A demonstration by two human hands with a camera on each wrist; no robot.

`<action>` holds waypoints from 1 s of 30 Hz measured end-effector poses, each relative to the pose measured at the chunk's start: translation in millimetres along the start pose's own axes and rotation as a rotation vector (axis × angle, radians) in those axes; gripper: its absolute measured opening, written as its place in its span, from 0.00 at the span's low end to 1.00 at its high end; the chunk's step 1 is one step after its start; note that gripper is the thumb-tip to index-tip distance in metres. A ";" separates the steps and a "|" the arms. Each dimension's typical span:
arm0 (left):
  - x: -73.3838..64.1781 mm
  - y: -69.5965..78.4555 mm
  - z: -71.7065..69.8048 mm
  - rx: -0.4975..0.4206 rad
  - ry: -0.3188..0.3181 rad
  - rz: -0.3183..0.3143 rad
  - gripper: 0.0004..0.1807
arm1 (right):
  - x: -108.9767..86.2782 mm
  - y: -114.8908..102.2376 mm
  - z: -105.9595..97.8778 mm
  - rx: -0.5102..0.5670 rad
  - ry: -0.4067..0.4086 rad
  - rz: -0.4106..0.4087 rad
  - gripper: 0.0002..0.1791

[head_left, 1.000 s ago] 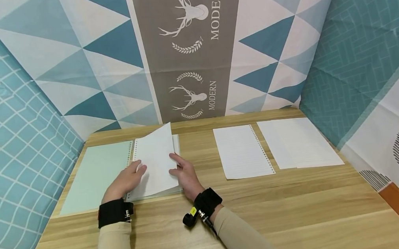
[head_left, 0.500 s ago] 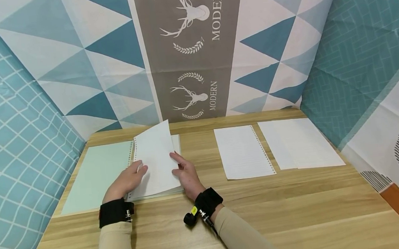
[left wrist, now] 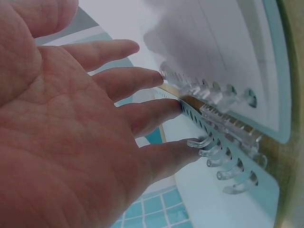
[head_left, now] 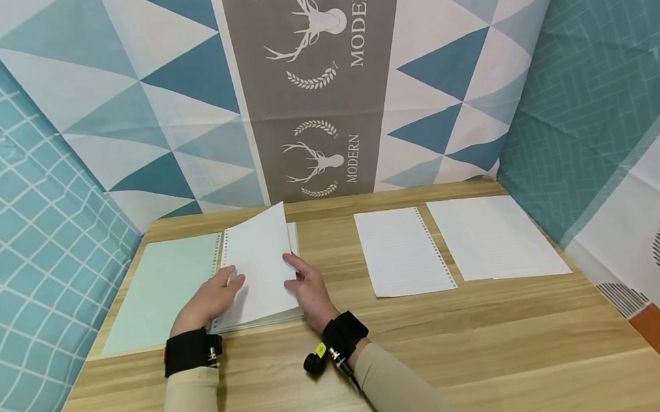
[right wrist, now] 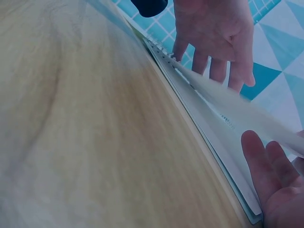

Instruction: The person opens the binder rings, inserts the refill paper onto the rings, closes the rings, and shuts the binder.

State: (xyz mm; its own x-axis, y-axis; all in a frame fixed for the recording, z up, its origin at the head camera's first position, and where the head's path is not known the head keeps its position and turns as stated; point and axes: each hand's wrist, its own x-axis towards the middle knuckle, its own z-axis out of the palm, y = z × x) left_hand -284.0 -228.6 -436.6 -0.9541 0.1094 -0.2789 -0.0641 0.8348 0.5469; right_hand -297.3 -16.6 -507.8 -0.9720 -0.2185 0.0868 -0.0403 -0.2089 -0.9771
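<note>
A loose-leaf binder lies opened flat on the left of the table, its pale green cover (head_left: 160, 289) to the left. A white punched sheet (head_left: 259, 258) stands raised and bowed over the right-hand pages. My right hand (head_left: 309, 294) pinches this sheet by its right edge; in the right wrist view two fingers (right wrist: 259, 161) show below it, the thumb mostly hidden. My left hand (head_left: 211, 298) is at the spine with fingers extended, fingertips at the clear plastic rings (left wrist: 221, 164), which look parted. Whether the raised sheet's holes sit on the rings I cannot tell.
Right of the binder, a lined punched sheet (head_left: 403, 252) lies on the wooden table (head_left: 437, 353). Farther right, overlapping white sheets (head_left: 498, 237) lie near the table's right edge. Patterned cloth (head_left: 315, 102) hangs behind and at both sides.
The raised sheet's top edge lifts and shifts left at the spine, then comes back down to the right. Both hands stay nearly in place.
</note>
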 end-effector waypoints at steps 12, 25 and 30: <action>1.6 -0.1 -0.3 -0.003 0.005 0.021 0.38 | -1.4 -3.4 4.2 -0.007 0.008 -0.018 0.34; 5.3 1.8 4.5 -0.001 0.002 0.007 0.39 | 1.7 0.0 2.4 0.003 -0.016 -0.022 0.35; 4.7 3.2 4.3 0.008 0.006 0.017 0.38 | 1.8 0.1 3.2 -0.023 -0.019 -0.021 0.33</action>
State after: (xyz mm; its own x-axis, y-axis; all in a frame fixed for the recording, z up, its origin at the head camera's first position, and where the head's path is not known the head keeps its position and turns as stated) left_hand -287.4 -223.1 -439.5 -0.9567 0.1206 -0.2651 -0.0455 0.8372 0.5450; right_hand -298.4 -20.1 -507.2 -0.9662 -0.2329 0.1106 -0.0659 -0.1916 -0.9792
